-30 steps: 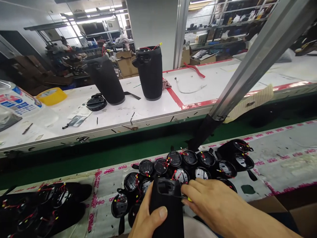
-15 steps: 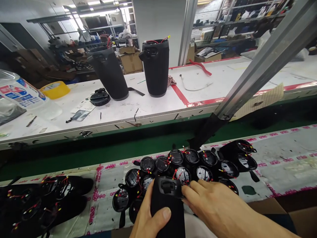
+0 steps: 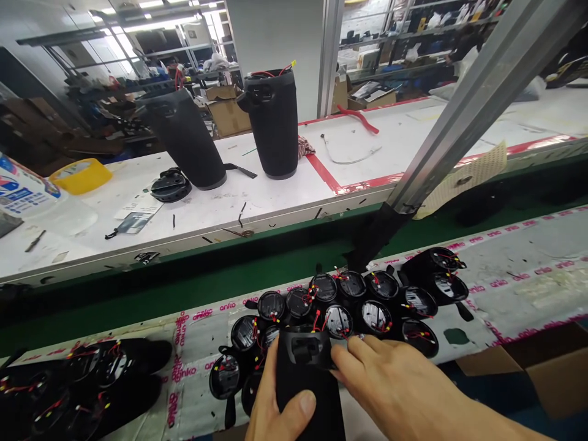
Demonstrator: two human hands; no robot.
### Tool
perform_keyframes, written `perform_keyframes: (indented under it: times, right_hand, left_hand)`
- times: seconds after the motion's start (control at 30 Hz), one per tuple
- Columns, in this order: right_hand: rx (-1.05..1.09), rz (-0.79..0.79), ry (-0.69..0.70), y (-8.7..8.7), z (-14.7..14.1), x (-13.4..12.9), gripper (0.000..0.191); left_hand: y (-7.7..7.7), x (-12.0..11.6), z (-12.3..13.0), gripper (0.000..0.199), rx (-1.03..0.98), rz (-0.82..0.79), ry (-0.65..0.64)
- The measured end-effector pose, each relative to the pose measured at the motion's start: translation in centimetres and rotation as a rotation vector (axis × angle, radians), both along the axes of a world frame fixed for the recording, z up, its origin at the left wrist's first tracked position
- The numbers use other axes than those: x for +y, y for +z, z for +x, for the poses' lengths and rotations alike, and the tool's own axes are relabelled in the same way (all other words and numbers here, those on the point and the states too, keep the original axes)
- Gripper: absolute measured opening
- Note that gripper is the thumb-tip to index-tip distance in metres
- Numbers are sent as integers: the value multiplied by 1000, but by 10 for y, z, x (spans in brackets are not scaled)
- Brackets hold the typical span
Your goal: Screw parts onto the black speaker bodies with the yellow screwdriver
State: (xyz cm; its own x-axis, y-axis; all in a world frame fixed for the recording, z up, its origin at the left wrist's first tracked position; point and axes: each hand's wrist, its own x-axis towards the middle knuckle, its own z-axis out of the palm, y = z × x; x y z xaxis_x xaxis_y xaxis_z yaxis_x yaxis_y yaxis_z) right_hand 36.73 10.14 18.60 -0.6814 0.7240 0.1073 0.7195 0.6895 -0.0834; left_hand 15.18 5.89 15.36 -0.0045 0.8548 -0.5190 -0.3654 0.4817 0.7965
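Note:
A black cylindrical housing (image 3: 305, 383) stands tilted at the bottom centre, with red wires at its top end. My left hand (image 3: 285, 410) is wrapped round its left side, the thumb across its front. My right hand (image 3: 381, 373) has its fingers closed at the upper right edge of the housing; what they pinch there is hidden. Just beyond, several similar black housings (image 3: 337, 321) stand close together with their open ends up, showing red and yellow-tipped wires.
More housings (image 3: 114, 361) lie at the lower left. On the white bench (image 3: 358, 153) are two upright housings (image 3: 275, 128), a round black part (image 3: 171, 185), yellow tape (image 3: 81, 176) and a bottle (image 3: 27, 190). A slanted metal post (image 3: 454, 122) crosses the right side.
The view has shifted, so the bench things sit further left. Both hands remain on the housing, in nearly the same pose.

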Motion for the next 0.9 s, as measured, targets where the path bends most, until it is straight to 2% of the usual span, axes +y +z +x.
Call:
perform_keyframes:
  times: [0.13,0.27,0.43,0.6,0.7,0.83,0.9]
  right_hand:
    - [3,93,-25,6,-3,-2,38]
    - [-61,144,-19,16,-7,-6,34]
    - [-65,100,2,31,-6,-7,35]
    - [-70,-17,90,20,-4,4,35]
    - [49,-111,106,15,-1,11,22]
    - [359,-203,-47,27,9,9,13]
    - [389,-187,-78,30,11,2,12]
  left_hand:
    - [0,0,-5,102,110,48,-53]
    - [-3,-1,-7,107,144,42,-56]
    - [-9,-3,-7,110,198,44,-60]
    - [-4,-1,-5,106,256,76,-57]
    - [0,-2,0,96,135,41,-15]
    - [-5,-2,1,89,18,-2,59]
    - [-10,0,-1,81,-5,-19,93]
